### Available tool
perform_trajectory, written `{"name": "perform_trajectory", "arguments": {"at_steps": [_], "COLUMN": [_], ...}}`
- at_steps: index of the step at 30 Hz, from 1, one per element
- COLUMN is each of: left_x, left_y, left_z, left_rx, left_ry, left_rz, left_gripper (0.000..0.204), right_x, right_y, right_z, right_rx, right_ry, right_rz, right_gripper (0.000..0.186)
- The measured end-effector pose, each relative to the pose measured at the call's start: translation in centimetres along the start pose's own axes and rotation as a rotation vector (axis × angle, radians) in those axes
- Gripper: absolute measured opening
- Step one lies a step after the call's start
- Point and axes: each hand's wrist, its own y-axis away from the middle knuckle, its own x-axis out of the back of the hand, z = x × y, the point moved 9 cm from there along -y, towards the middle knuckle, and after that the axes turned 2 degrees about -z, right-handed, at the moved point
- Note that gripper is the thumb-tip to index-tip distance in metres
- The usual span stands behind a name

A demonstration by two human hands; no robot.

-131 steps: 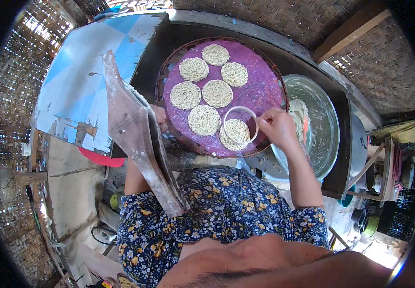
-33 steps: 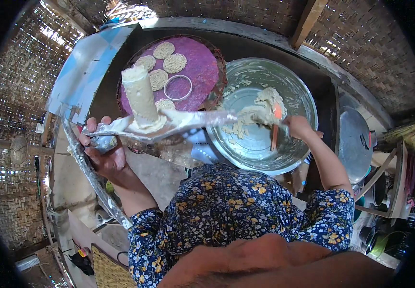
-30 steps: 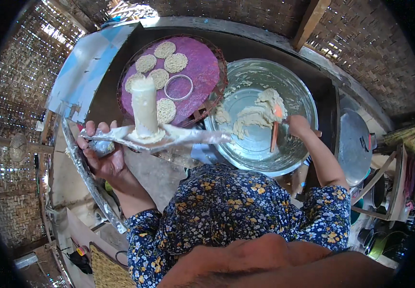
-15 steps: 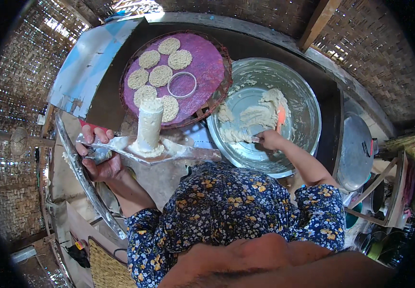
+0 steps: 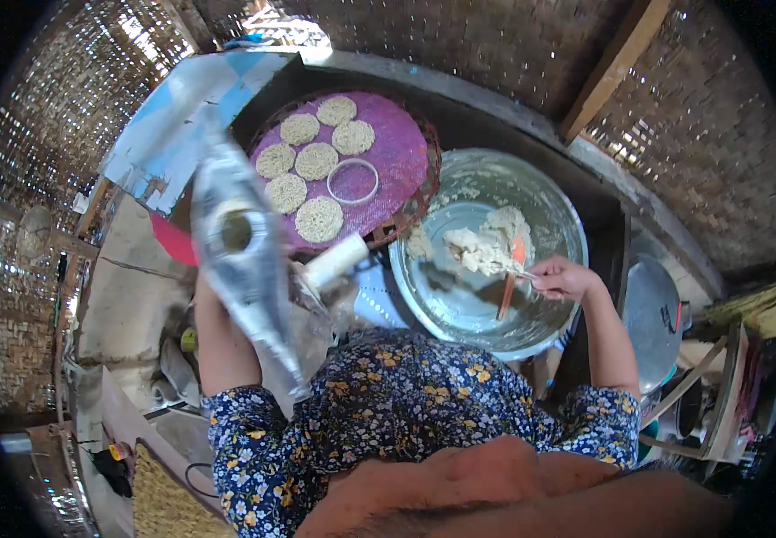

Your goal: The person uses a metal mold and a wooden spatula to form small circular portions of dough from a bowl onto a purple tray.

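Observation:
My right hand (image 5: pixel 560 278) grips an orange spatula (image 5: pixel 506 289) whose blade rests in a big metal bowl (image 5: pixel 560 208), beside a lump of pale dough (image 5: pixel 485 251). My left forearm (image 5: pixel 219 345) rises under a shiny crinkled sheet (image 5: pixel 244 260), which stands tilted on edge and hides my left hand behind it. A white cylinder (image 5: pixel 336 260) sticks out sideways from the sheet toward the bowl. Beyond it lies a round purple tray (image 5: pixel 401 161) with several flat round cakes (image 5: pixel 319 219) and a white ring (image 5: pixel 353 180).
A blue and white sheet (image 5: pixel 182 117) lies at the back left, and a red object (image 5: pixel 169 242) shows below it. A metal lid (image 5: pixel 653 323) sits right of the bowl. Woven walls (image 5: pixel 496 45) and a wooden beam (image 5: pixel 612 67) close in the back.
The shiny sheet has swung from lying flat to standing on edge, tipping the white cylinder over sideways. My right hand with the spatula has drawn back toward the bowl's right side.

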Motion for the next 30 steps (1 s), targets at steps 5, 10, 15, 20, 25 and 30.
{"name": "perform_trajectory", "arguments": {"at_steps": [5, 10, 15, 20, 25, 30], "left_x": [-14.0, -20.7, -21.3, -19.9, -19.7, -16.3], "left_y": [-2.5, -2.3, -3.0, -4.8, -7.5, -11.2], "left_z": [-0.4, -2.6, -3.6, -4.8, -7.5, -9.6], "left_rx": [-0.255, -0.358, -0.456, -0.37, -0.251, -0.291], "left_ry": [-0.866, -1.106, -1.141, -1.249, -1.196, -0.976], "left_rz": [-0.498, -0.74, -0.696, -0.573, -0.57, -0.489], "left_gripper": [0.036, 0.041, 0.041, 0.039, 0.038, 0.035], "right_x": [-0.8, -2.6, -2.9, -11.8, -17.0, -11.3], "right_y": [3.5, 4.2, 7.8, 8.1, 6.1, 13.0], "right_z": [-6.1, -10.3, -19.9, -25.8, -22.3, -24.5], "right_rx": [0.22, 0.171, 0.579, 0.616, 0.903, 0.865], "right_ry": [-0.217, -0.085, 1.217, 1.784, 2.174, 1.665], "right_rz": [0.003, -0.023, 0.446, 0.766, 0.981, 1.159], "right_gripper": [0.043, 0.048, 0.029, 0.025, 0.017, 0.008]}}
